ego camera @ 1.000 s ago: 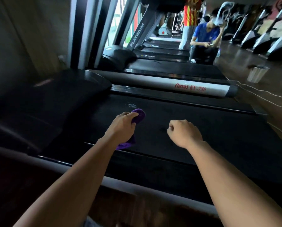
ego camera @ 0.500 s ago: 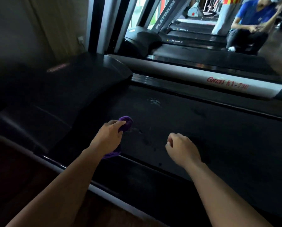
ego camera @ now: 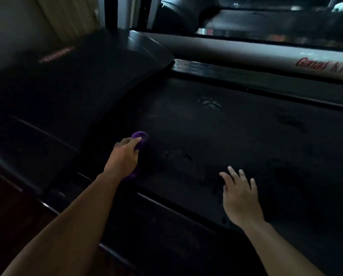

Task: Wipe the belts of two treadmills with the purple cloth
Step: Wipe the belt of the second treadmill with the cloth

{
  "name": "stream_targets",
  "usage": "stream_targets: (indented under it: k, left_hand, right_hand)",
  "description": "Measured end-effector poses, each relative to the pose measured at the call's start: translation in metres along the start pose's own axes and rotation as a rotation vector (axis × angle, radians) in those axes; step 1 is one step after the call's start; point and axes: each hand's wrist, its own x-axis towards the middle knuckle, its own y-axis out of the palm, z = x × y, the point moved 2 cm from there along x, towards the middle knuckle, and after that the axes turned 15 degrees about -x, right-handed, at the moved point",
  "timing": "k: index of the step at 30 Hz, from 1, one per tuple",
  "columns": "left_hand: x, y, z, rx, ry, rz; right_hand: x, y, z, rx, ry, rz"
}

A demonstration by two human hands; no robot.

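While left hand fingers curl round the bunched purple cloth on the treadmill belt beside the motor hood, right hand fingers spread and empty, belt's long run lies rightward of the cloth, scuff mark beyond it.

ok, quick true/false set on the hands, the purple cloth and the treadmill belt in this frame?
1. The left hand grips the crumpled purple cloth. True.
2. The cloth lies on the grey side rail. False: it is on the black treadmill belt, short of the grey red-lettered rail.
3. The right hand is a clenched fist. False: its fingers are straight and spread.
4. A pale smudge marks the belt beyond the cloth. True.
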Motion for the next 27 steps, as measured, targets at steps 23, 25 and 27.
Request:
stream_targets:
  k: [23, 25, 27]
  left_hand:
    - [0.01, 0.136, -0.085, 0.243, 0.24, 0.362]
    - [-0.014, 0.134, -0.083, 0.215, 0.287, 0.412]
    - [-0.019, 0.117, -0.057, 0.22, 0.321, 0.412]
  right_hand:
    - [0.005, 0.02, 0.001, -0.006, 0.074, -0.113]
    - [0.005, 0.02, 0.0, 0.014, 0.075, -0.118]
    - [0.004, 0.019, 0.0, 0.022, 0.075, -0.127]
